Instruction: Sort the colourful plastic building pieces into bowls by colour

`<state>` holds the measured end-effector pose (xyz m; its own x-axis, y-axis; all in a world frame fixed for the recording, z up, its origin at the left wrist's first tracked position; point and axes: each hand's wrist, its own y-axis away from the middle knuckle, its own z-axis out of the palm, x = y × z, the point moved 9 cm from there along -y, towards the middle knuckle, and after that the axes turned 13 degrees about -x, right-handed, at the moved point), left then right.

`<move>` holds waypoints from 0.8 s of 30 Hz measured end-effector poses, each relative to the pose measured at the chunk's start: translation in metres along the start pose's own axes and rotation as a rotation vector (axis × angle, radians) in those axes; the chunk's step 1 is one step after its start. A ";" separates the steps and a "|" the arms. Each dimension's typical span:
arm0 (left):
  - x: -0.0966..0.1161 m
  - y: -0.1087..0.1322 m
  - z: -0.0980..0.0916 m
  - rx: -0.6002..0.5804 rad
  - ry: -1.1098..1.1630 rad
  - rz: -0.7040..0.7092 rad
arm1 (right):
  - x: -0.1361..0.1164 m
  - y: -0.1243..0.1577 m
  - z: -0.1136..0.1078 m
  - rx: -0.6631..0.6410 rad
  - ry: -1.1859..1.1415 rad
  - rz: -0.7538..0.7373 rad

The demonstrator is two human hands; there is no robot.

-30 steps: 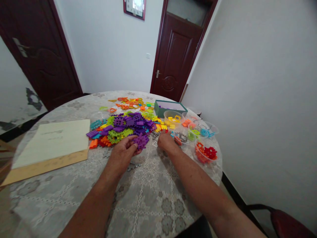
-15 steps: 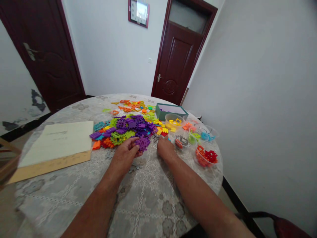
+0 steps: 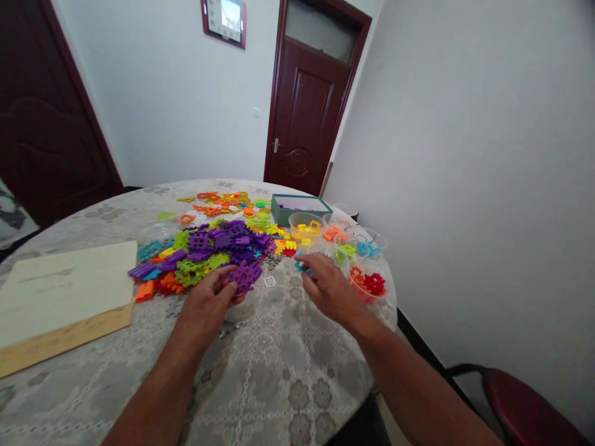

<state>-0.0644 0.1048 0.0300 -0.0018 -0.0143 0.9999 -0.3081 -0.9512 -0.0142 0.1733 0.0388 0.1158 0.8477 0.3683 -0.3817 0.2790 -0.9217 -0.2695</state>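
Observation:
Between the thumb and fingers of my left hand (image 3: 209,300) is a purple gear-shaped plastic piece (image 3: 245,276), held just in front of a mixed pile. My right hand (image 3: 328,286) reaches over the table to the right of it. At its fingertips a small blue plastic piece (image 3: 302,267) shows, partly covered by the fingers; they look pinched on it. The pile of purple pieces (image 3: 232,238), with lime green pieces (image 3: 190,271) and orange ones among them, lies beyond my left hand. A small white grid piece (image 3: 269,282) rests on the cloth between my hands.
Clear tubs stand at the right: one with yellow pieces (image 3: 307,230), one with red pieces (image 3: 372,282), one with blue pieces (image 3: 369,248). Behind them is a green box (image 3: 281,215). A pale board (image 3: 69,285) lies at the left on the patterned tablecloth (image 3: 274,365).
The view has swung to the right. My right hand has moved from beside the pile towards the tubs, its fingers now extended with a blue piece showing. My left hand still holds the purple piece.

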 end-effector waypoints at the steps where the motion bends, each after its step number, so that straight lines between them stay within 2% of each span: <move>1: 0.000 0.000 0.000 0.002 -0.011 -0.003 | 0.014 0.004 -0.023 0.061 -0.012 0.007; 4: -0.001 -0.001 -0.001 0.002 -0.045 -0.012 | 0.082 0.008 -0.083 0.185 0.005 0.137; 7: -0.001 -0.003 0.000 -0.006 -0.065 -0.017 | 0.162 0.002 -0.123 0.229 0.113 0.320; 10: -0.001 -0.005 0.002 -0.025 -0.072 -0.014 | 0.228 -0.001 -0.142 0.207 0.224 0.506; 13: -0.001 -0.005 0.004 -0.049 -0.102 -0.021 | 0.262 0.000 -0.149 0.221 0.246 0.592; 16: 0.000 -0.006 0.005 -0.068 -0.123 -0.026 | 0.265 0.006 -0.153 0.271 0.246 0.611; 18: 0.000 -0.006 0.007 -0.091 -0.122 -0.024 | 0.250 0.010 -0.152 0.302 0.251 0.596; 21: 0.001 -0.004 0.012 -0.115 -0.127 -0.024 | 0.196 0.016 -0.139 0.342 0.192 0.453; 24: 0.008 0.003 0.019 -0.137 -0.110 -0.006 | 0.125 0.018 -0.100 0.261 -0.014 0.239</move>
<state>-0.0468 0.0958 0.0380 0.1024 -0.0498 0.9935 -0.4345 -0.9007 -0.0003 0.3295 0.0560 0.1513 0.8683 0.1496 -0.4730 -0.0524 -0.9204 -0.3874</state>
